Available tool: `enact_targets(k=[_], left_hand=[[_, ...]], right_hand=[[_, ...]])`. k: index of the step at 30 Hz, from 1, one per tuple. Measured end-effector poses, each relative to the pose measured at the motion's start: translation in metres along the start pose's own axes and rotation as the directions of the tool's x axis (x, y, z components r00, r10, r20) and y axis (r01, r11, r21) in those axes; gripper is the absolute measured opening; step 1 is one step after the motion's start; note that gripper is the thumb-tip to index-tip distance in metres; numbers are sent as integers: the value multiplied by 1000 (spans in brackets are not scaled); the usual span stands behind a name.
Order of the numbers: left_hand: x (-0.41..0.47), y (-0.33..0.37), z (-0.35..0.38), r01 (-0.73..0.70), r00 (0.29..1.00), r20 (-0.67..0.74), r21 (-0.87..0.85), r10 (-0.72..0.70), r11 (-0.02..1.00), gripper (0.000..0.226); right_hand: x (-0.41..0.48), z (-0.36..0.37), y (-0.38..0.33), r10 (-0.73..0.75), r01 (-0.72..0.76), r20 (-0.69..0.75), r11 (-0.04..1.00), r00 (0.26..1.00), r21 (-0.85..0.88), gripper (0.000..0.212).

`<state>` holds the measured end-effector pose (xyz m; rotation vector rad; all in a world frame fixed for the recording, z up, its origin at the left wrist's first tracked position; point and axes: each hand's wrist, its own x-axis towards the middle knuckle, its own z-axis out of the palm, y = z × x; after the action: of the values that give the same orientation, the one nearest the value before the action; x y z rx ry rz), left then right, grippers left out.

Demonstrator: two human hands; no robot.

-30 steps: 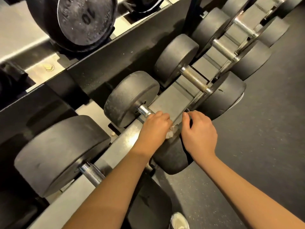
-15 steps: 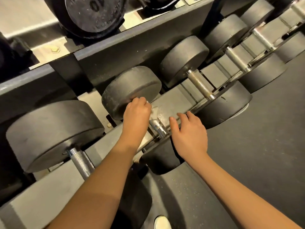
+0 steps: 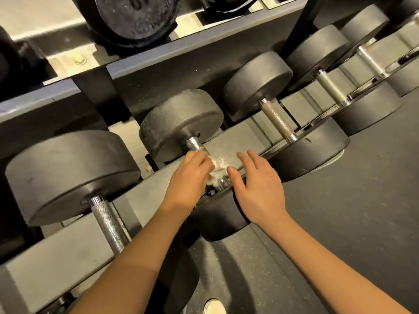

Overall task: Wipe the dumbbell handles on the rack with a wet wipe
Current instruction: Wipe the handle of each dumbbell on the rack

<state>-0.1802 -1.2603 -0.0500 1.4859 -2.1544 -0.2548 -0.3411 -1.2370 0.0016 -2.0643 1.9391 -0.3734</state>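
Observation:
A row of black dumbbells lies on the grey rack (image 3: pixel 231 152). My left hand (image 3: pixel 189 177) is closed around a crumpled white wet wipe (image 3: pixel 216 172), pressing it onto the chrome handle (image 3: pixel 195 143) of the middle dumbbell (image 3: pixel 181 123). Only the handle's far end shows above my fingers. My right hand (image 3: pixel 258 189) rests with fingers spread on that dumbbell's near head (image 3: pixel 220 223), holding nothing. The dumbbell to the left has a bare knurled handle (image 3: pixel 108 225); the one to the right has a dull handle (image 3: pixel 277 120).
More dumbbells (image 3: pixel 328 87) run off to the upper right. An upper shelf carries a round weight (image 3: pixel 136 17). Dark rubber floor (image 3: pixel 351 211) fills the right side, and a white shoe tip (image 3: pixel 214 307) shows at the bottom edge.
My left hand slid along the handle: from near the front head to the far head, then back toward the middle with the wipe. My right hand's fingers have opened flatter on the near head.

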Motion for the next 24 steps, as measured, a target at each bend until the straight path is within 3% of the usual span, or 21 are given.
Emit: enact_targets(k=[3,7,9,15,20,24], left_hand=[[3,7,-4,267,957,-62,-179,-282,947,11],[18,18,-9,507,797,-168,-334,-580,795,11],[19,23,-5,547,777,-169,-296,-607,783,11],[6,21,-9,516,832,-48,-299,-553,802,12],[19,18,-13,620,717,-97,-364,-690,695,8],[9,27,-16,662,733,134,-363,-667,656,15]], right_hand=[[0,0,0,0,0,-18,1000,1000,9,75],[0,1,1,-7,7,-17,1000,1000,7,75],[0,2,1,-10,10,-18,1000,1000,8,74],[0,2,1,4,-4,-21,1000,1000,8,74],[0,4,3,-8,9,-34,1000,999,25,71],[0,4,2,-11,12,-39,1000,999,25,69]])
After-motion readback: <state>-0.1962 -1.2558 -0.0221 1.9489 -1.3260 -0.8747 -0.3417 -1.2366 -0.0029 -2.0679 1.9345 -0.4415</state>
